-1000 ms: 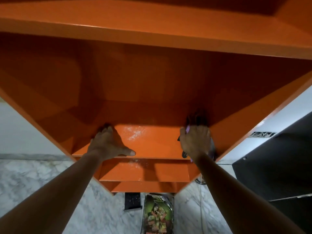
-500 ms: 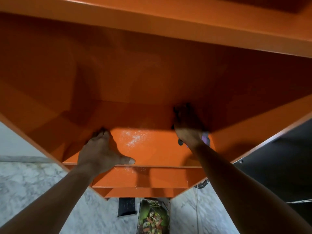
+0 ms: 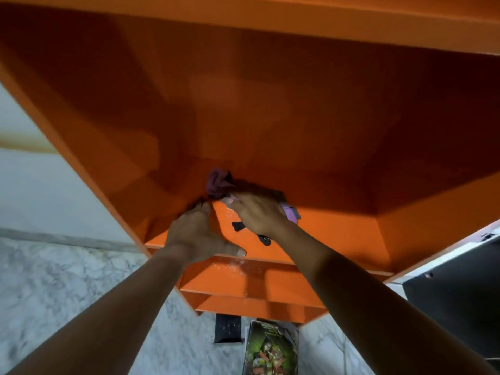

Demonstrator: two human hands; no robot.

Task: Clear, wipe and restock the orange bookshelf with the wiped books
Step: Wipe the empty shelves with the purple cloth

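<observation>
The orange bookshelf point(image 3: 338, 234) fills the view, and the compartment in front of me holds no books. My right hand point(image 3: 259, 215) grips a bunched purple and black cloth point(image 3: 216, 182) and presses it on the shelf board near the back left corner. Cloth ends stick out under the palm. My left hand point(image 3: 194, 234) rests flat on the same board at its front left, thumb along the front edge, right beside the right hand. A book with a green cover point(image 3: 270, 350) lies on the floor below the shelf.
Two lower orange shelves point(image 3: 257, 282) show beneath the board, speckled with white dust. A flat black object point(image 3: 228, 328) lies on the marble floor point(image 3: 67, 280) beside the book. Dark furniture point(image 3: 454, 307) stands at the right, a pale wall at the left.
My right hand has swept the cloth from the right side of the board across to the left, up to my left hand. The left hand has stayed on the front edge.
</observation>
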